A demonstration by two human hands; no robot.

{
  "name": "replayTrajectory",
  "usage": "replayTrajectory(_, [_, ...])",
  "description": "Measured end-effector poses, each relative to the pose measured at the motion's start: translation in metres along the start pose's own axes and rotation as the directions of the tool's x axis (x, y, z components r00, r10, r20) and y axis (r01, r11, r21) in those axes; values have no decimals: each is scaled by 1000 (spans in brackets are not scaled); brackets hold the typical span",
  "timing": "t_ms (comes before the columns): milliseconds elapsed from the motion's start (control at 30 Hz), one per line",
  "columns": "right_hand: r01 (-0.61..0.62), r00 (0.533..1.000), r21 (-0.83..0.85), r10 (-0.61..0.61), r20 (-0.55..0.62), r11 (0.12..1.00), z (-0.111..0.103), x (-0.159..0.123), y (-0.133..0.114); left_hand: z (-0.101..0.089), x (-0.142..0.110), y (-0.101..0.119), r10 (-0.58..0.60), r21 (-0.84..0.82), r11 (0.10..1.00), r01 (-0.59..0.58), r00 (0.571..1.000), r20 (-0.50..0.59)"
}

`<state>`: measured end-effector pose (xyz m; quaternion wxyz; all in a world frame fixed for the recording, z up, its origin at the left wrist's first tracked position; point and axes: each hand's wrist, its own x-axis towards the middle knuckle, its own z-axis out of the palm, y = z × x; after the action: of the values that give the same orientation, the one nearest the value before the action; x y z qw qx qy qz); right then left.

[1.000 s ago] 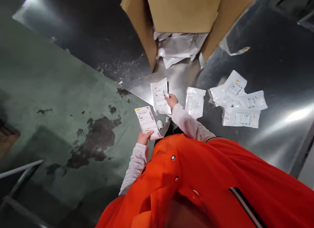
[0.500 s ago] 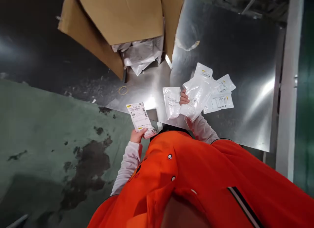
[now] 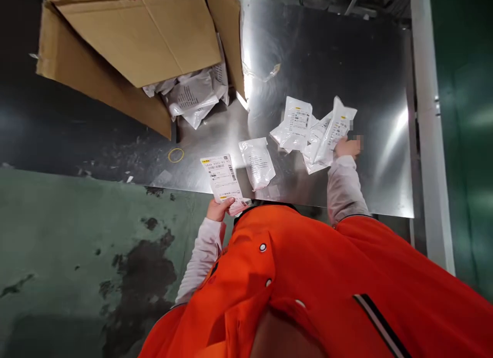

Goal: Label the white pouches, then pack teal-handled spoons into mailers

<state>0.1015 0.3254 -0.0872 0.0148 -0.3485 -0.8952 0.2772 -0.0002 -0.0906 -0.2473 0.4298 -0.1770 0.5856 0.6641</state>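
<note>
Setting a labelled packet (image 3: 334,129) on the small pile (image 3: 296,124) at the right of the frame seems to be the step in hand. The right hand (image 3: 347,146) is at the lower right edge of this packet, which lies over the right part of the pile with its label facing up. Its fingers are partly blurred, so I cannot tell how far they are open, or whether they hold the packet or only touch it. The left hand (image 3: 219,209), in the lower middle of the frame, has its thumb pressed down on some label sheets (image 3: 220,175); the fingers are folded under them, so the hold looks closed and secure.

Between the two hands, near the centre, another white packet (image 3: 257,163) lies on the metal table (image 3: 358,60). It shows printed lines, but no label with a yellow mark on the side that faces up. More packets (image 3: 192,93) are in the mouth of the cardboard box (image 3: 142,39) at upper left.

In my judgement, the next move calls for letting go of the packet gently, so that the pile does not slide. After this, the right hand would need to be free for the centre packet, while the left keeps the sheets flat and readable.
</note>
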Motion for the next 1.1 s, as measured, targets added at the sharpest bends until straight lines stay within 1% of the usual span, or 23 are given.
replayTrajectory(33, [-17, 1000, 26, 17, -12, 1000, 3, -1, -3, 5, 1, 0, -6, -2, 1000, 6, 1000, 5])
replayTrajectory(67, [-66, 998, 80, 67, -8, 995, 13, -4, -10, 11, 1, 0, -8, -5, 1000, 8, 1000, 16])
replayTrajectory(100, [-133, 991, 149, 131, 24, 980, 31, -8, -20, 17, 1, -1, -11, -4, 1000, 11, 999, 34])
replayTrajectory(167, [-249, 960, 287, 196, 201, 925, 79, -24, -46, 30, 1, -4, -24, 13, 1000, 23, 994, 107])
replayTrajectory(200, [-296, 930, 339, 187, 317, 893, 105, -35, -60, 37, 0, -6, -36, 32, 999, 31, 986, 164])
replayTrajectory(267, [-308, 883, 424, 90, 461, 852, 150, -60, -82, 49, 0, -9, -45, 66, 997, 27, 959, 281])
replayTrajectory(300, [-320, 874, 449, 76, 480, 834, 166, -71, -88, 54, 0, -10, -40, 68, 998, 18, 944, 328])
replayTrajectory(333, [-329, 869, 462, 73, 490, 824, 177, -81, -91, 59, 1, -11, -24, 52, 999, 7, 937, 348])
replayTrajectory(367, [-333, 864, 452, 74, 499, 827, 182, -88, -89, 63, 3, -11, 1, 16, 1000, -6, 941, 339])
replayTrajectory(433, [-309, 829, 373, 55, 557, 875, 182, -94, -80, 71, 6, -13, 39, -94, 995, -16, 967, 250])
replayTrajectory(500, [-251, 769, 281, 14, 639, 926, 174, -90, -67, 79, 7, -17, 18, -182, 983, 7, 990, 138])
replayTrajectory(533, [-222, 758, 248, 7, 652, 943, 169, -84, -61, 84, 6, -21, -11, -204, 978, 31, 995, 97])
replayTrajectory(600, [-154, 780, 207, -10, 625, 966, 159, -71, -54, 97, 2, -30, -77, -209, 974, 86, 996, 54])
replayTrajectory(667, [-45, 801, 174, -68, 594, 984, 151, -59, -51, 112, -5, -40, -110, -194, 975, 109, 994, 6])
replayTrajectory(733, [53, 788, 144, -130, 601, 988, 145, -50, -49, 127, -11, -47, -106, -165, 982, 91, 991, -84])
replayTrajectory(800, [64, 779, 122, -126, 615, 990, 142, -44, -47, 140, -13, -52, -83, -127, 990, 59, 978, -193])
replayTrajectory(833, [47, 774, 111, -106, 624, 993, 141, -42, -46, 145, -13, -53, -69, -114, 992, 43, 970, -231])
replayTrajectory(867, [36, 772, 98, -90, 629, 995, 140, -38, -43, 149, -12, -53, -58, -113, 993, 31, 968, -243])
replayTrajectory(900, [43, 774, 85, -87, 628, 995, 141, -33, -41, 152, -9, -54, -53, -127, 992, 25, 973, -226])
replayTrajectory(933, [70, 779, 75, -101, 619, 995, 142, -25, -38, 152, -7, -55, -56, -153, 988, 28, 982, -180])
replayTrajectory(1000, [154, 805, 66, -164, 570, 986, 148, -3, -33, 151, -2, -59, -88, -213, 973, 82, 996, -16])
replayTrajectory(1067, [222, 837, 59, -221, 501, 973, 159, 27, -28, 147, 1, -67, -158, -239, 953, 188, 978, 138])
replayTrajectory(1100, [240, 853, 49, -235, 465, 969, 166, 44, -25, 144, 2, -73, -196, -242, 941, 238, 963, 187])
